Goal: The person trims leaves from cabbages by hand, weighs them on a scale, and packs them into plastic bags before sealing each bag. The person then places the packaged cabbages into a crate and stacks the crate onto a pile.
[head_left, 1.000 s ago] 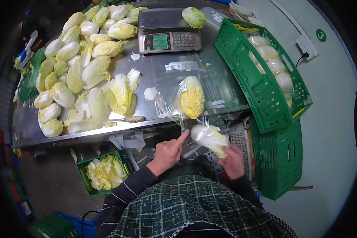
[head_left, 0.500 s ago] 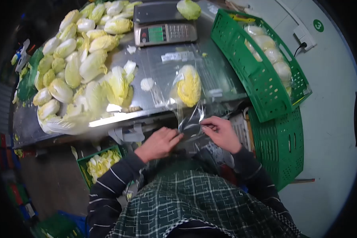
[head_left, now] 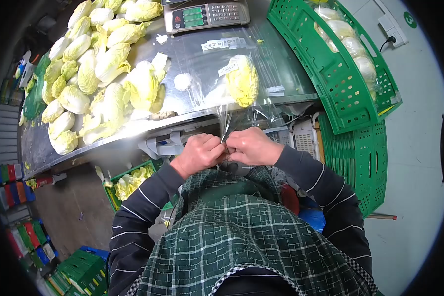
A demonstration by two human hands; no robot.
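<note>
My left hand [head_left: 201, 154] and my right hand [head_left: 251, 146] meet just below the table's front edge. Both are closed, pinching the gathered clear plastic film [head_left: 225, 129] between them. The film runs up onto the metal table [head_left: 182, 54]. A yellow-green cabbage [head_left: 242, 81] with a white label [head_left: 227, 69] lies on the film beyond my hands. A white round piece [head_left: 183, 82] sits left of it. Many cabbages [head_left: 112, 63] are heaped at the left, and a wooden-handled tool [head_left: 162, 115] lies at the front edge.
A scale [head_left: 206, 16] stands at the back. At the right, a tilted green crate [head_left: 325, 69] holds wrapped white vegetables [head_left: 354, 47], above stacked green crates [head_left: 355, 158]. A crate of loose leaves [head_left: 132, 182] is low on the left. A wall is at the far right.
My hands have come together on the film. The white cabbage my right hand held a second ago is gone from it, and one now lies at the table's left only blurrily earlier. The view has shifted.
</note>
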